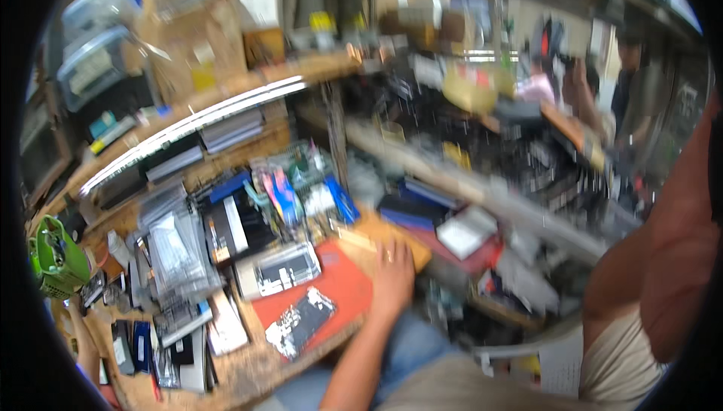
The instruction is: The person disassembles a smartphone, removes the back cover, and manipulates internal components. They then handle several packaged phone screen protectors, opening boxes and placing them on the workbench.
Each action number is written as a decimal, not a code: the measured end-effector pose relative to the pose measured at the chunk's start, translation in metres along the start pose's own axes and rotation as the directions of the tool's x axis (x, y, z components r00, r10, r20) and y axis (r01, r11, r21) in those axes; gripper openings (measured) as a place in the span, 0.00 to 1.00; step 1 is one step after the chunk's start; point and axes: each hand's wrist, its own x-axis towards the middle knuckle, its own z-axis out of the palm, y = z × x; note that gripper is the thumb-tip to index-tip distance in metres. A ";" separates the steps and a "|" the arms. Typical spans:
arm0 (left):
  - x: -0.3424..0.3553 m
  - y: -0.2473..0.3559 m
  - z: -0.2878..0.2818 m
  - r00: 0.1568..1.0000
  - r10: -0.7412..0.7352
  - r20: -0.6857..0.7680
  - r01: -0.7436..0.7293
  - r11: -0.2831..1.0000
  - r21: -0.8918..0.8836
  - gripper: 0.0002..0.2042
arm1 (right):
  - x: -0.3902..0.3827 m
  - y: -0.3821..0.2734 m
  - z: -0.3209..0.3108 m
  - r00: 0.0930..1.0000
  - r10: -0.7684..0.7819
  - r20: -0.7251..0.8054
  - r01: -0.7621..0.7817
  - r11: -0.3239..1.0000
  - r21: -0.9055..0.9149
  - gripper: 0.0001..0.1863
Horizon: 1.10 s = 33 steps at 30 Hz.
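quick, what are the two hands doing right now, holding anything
left hand: open, lying flat at the edge of the red mat on the workbench, holding nothing.
right hand: out of view; only the upper arm shows at the right edge.

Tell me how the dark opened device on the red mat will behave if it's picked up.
The dark opened device lies flat on the red mat, so it probably won't roll. It looks thin and flat, likely light and stiff. Pale exposed parts on its face suggest it is fragile. The left hand rests beside it, not touching it.
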 end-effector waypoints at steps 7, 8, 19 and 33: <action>-0.023 -0.014 -0.025 0.993 0.108 -0.039 -0.114 0.958 -0.263 0.24 | 0.077 0.017 0.043 0.953 -0.068 -0.295 0.091 0.994 0.068 0.24; -0.014 -0.005 -0.031 0.977 0.117 -0.179 -0.191 0.856 -0.480 0.24 | 0.082 0.010 0.044 0.941 -0.070 -0.331 0.097 0.993 0.065 0.23; -0.284 -0.128 -0.270 0.459 -0.755 -0.468 0.720 0.625 -0.303 0.02 | 0.071 -0.115 0.309 0.988 -0.125 -0.087 0.143 0.572 0.808 0.13; -0.326 -0.105 -0.199 0.261 -0.772 -0.579 0.958 0.280 0.058 0.16 | 0.056 -0.103 0.424 0.964 -0.146 -0.221 0.264 0.479 0.837 0.09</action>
